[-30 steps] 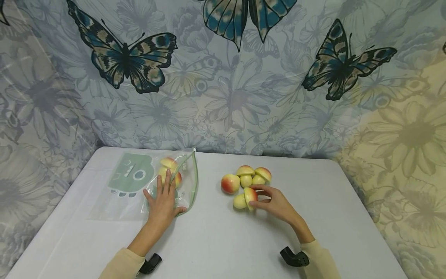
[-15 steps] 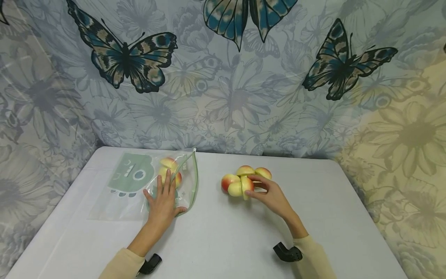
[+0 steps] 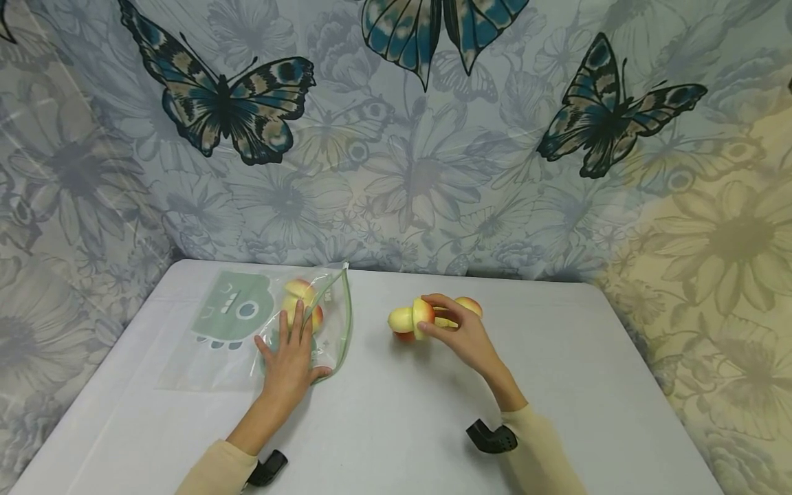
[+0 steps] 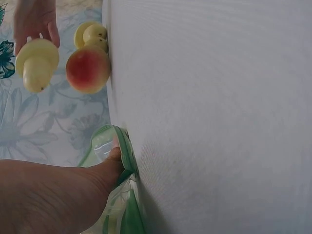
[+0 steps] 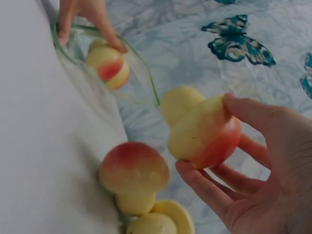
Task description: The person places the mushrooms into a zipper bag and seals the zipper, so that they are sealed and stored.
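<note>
My right hand (image 3: 460, 333) holds a yellow-and-red mushroom (image 3: 401, 320) by its cap, stem pointing left. In the right wrist view, the thumb and fingers grip the cap's edges while the mushroom (image 5: 200, 134) is held up above the others. The fingers of my left hand (image 3: 287, 364) are spread across a clear plastic bag (image 3: 337, 347) with a green-edged mouth. The left wrist view has the left thumb (image 4: 109, 163) at the bag's green rim (image 4: 127, 151). Yellow-and-red mushrooms (image 3: 297, 292) show through the bag, partly covered by the left fingers.
Behind the right hand are more mushrooms (image 3: 468, 306), mostly hidden in the head view; the right wrist view shows one (image 5: 134, 168) standing near another (image 5: 153, 225). A green cartoon face (image 3: 235, 306) is printed on the bag. The white table (image 3: 371, 433) ends at a butterfly-patterned backdrop (image 3: 421, 179).
My right hand has lifted the mushroom and carried it left and away from me, over the other mushrooms. The left hand and bag have stayed in place.
</note>
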The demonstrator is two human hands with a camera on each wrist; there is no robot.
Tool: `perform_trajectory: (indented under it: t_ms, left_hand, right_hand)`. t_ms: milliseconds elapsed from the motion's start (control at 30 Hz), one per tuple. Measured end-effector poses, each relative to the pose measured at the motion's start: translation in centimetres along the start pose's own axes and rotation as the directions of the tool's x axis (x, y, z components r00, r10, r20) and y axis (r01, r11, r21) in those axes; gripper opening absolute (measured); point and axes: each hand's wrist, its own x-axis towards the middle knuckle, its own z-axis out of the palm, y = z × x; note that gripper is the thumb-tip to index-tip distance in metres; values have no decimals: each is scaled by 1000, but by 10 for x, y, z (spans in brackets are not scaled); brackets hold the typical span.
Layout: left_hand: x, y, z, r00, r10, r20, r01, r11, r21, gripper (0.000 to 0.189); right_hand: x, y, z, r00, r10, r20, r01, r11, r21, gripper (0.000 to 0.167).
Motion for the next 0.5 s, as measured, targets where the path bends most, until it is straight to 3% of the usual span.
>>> perform_trajectory:
  t_ms: [100,333,500]
  left_hand:
    - [0,0,1,1000,0,-1,0,1000,-5,112]
    - [-1,-1,0,1000,2,-7,-2,1000,-10,112]
    - [0,0,0,1000,0,-11,0,1000,-21,110]
  right_hand:
    - [4,-7,10,999,-25,-29,26,999,34,47]
    - [11,-43,47,977,-171,-129,184,978,101,49]
    - [23,-34,74,969,-203,-141,221,967,129,51]
